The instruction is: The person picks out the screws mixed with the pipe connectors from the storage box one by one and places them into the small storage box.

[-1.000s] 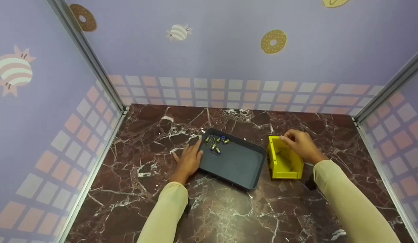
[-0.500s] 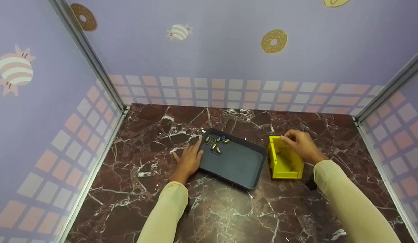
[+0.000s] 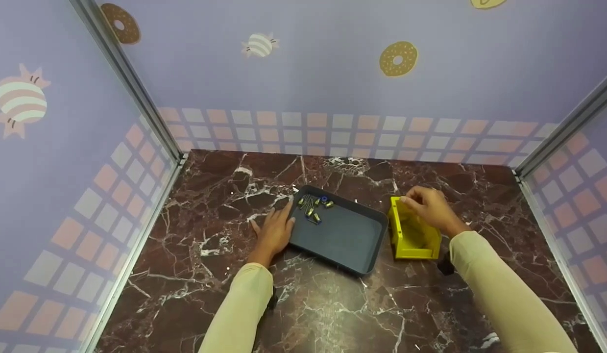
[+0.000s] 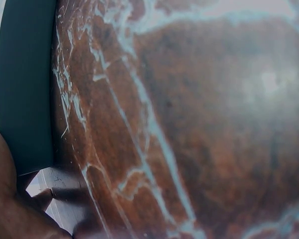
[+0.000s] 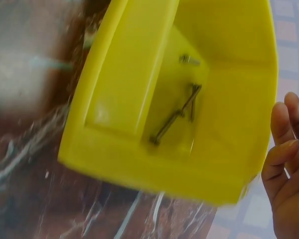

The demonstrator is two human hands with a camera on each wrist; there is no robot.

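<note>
My left hand (image 3: 274, 230) rests against the left side of a dark grey tray (image 3: 352, 245), fingers stretched along its wall. Inside the tray's far left corner lie several thin screws (image 3: 309, 202) and small yellow-and-blue pieces (image 3: 317, 217). My right hand (image 3: 433, 208) hovers over the far part of a yellow bin (image 3: 415, 254), fingers loosely bent. Nothing shows between its thumb and fingers in the right wrist view. Several screws (image 5: 169, 127) lie on the floor of the bin there. The left wrist view shows the tray's wall (image 4: 25, 89) beside the hand (image 4: 15, 204).
Tray and bin stand side by side on a dark red marbled tabletop (image 3: 332, 314), a narrow gap between them. A patterned panel (image 3: 323, 78) closes off the back, with side panels (image 3: 43, 196) at left and right.
My right hand has shifted slightly left over the yellow bin. The left hand, tray and bin have stayed in place.
</note>
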